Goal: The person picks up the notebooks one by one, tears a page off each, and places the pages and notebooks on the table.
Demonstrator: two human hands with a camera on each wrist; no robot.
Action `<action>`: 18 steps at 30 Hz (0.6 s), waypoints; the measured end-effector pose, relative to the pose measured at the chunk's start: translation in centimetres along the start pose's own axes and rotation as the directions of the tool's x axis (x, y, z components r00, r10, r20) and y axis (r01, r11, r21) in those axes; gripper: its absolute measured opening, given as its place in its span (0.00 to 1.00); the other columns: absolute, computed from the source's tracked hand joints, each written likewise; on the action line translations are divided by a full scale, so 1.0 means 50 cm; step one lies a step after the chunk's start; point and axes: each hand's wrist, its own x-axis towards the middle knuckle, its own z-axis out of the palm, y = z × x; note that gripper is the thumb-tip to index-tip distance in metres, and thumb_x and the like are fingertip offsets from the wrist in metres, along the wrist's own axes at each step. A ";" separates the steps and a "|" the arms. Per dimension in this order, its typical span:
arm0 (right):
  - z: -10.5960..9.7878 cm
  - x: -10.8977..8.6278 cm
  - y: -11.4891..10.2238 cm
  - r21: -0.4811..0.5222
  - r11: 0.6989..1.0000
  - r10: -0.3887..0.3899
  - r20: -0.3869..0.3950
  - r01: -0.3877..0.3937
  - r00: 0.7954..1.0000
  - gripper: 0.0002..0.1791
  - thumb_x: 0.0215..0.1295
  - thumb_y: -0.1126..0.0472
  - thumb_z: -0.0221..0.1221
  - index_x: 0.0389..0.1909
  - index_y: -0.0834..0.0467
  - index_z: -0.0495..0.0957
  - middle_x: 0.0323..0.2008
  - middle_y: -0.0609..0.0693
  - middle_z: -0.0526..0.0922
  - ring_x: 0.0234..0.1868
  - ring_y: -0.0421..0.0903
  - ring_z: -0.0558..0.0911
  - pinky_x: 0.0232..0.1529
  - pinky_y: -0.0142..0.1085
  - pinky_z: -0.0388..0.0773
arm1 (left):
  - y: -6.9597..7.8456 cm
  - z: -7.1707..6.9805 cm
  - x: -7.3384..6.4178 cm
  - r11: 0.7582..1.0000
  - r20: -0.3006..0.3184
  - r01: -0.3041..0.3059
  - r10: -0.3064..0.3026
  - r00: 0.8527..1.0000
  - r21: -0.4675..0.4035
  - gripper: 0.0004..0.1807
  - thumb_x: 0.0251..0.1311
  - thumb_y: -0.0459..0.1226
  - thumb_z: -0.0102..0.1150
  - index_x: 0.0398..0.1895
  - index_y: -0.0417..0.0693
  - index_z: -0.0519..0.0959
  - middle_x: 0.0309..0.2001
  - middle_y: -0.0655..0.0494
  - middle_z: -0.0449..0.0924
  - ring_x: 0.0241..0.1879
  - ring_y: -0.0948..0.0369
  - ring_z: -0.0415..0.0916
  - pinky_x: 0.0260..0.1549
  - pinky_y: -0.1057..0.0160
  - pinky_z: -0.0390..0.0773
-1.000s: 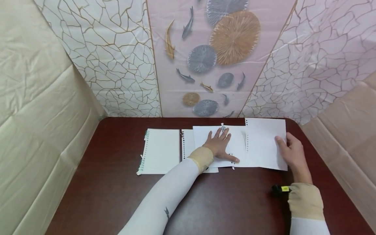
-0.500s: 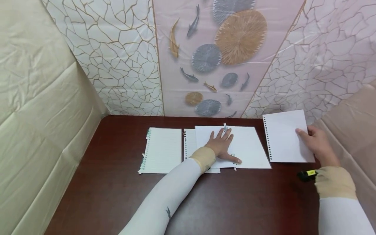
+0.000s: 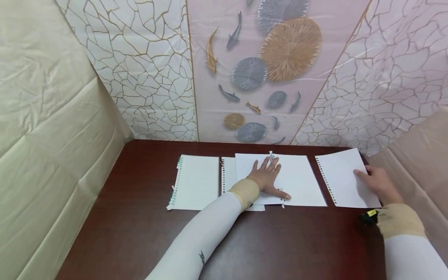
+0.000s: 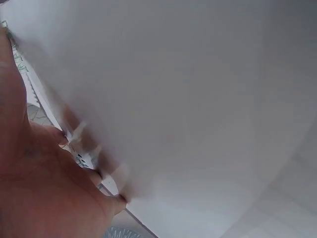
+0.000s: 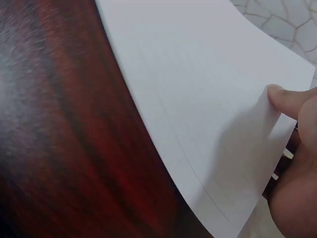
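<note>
With fingers spread, my left hand (image 3: 267, 181) presses on an open ring notebook, near its spine between the left page (image 3: 245, 163) and the right page (image 3: 301, 179). In the left wrist view its fingertips touch a wide white page (image 4: 188, 109). My right hand (image 3: 378, 182) pinches the right edge of a loose-leaf sheet (image 3: 343, 179), thumb (image 5: 287, 99) on top and the other fingers underneath. Punched holes run down the sheet's left edge. It lies low over the table at the notebook's right, its held edge bowed up in the right wrist view.
A second lined notebook (image 3: 196, 182) with green rings along its left edge lies at the left. Another hole-punched lined sheet (image 3: 228, 175) shows from under the open notebook. Patterned cloth (image 3: 157, 77) hangs behind the dark red table (image 3: 280, 241); beige cloth (image 3: 52, 155) hangs at the sides.
My right hand has drawn the loose-leaf sheet off the notebook's right page, carried it right, then lowered it toward the table. My left hand has stayed pressed on the notebook.
</note>
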 end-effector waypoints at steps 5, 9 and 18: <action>0.021 -0.001 0.012 -0.001 0.998 0.062 0.048 -0.062 0.997 0.42 0.83 0.49 0.49 0.67 0.89 0.56 0.63 0.90 0.61 0.63 0.84 0.66 0.61 0.73 0.67 | 0.009 -0.019 -0.027 1.000 -0.012 0.012 -0.012 1.000 0.020 0.73 0.44 0.88 0.49 0.88 0.66 0.36 0.86 0.66 0.18 0.84 0.57 0.18 0.80 0.44 0.35; 0.032 -0.002 0.008 -0.021 0.999 0.043 0.030 -0.043 0.999 0.38 0.82 0.49 0.51 0.64 0.86 0.63 0.59 0.89 0.66 0.58 0.82 0.70 0.58 0.71 0.70 | 0.016 -0.042 -0.063 1.000 -0.037 0.013 -0.012 0.999 0.026 0.70 0.48 0.86 0.50 0.89 0.66 0.40 0.87 0.66 0.25 0.85 0.58 0.25 0.81 0.45 0.40; 0.048 0.001 -0.008 -0.010 0.996 0.089 -0.065 -0.090 0.994 0.33 0.76 0.54 0.60 0.62 0.79 0.63 0.50 0.80 0.71 0.48 0.74 0.73 0.47 0.64 0.73 | 0.014 -0.053 -0.070 1.000 -0.036 0.006 -0.005 0.999 0.021 0.69 0.49 0.85 0.51 0.89 0.63 0.43 0.87 0.63 0.28 0.86 0.56 0.28 0.81 0.44 0.41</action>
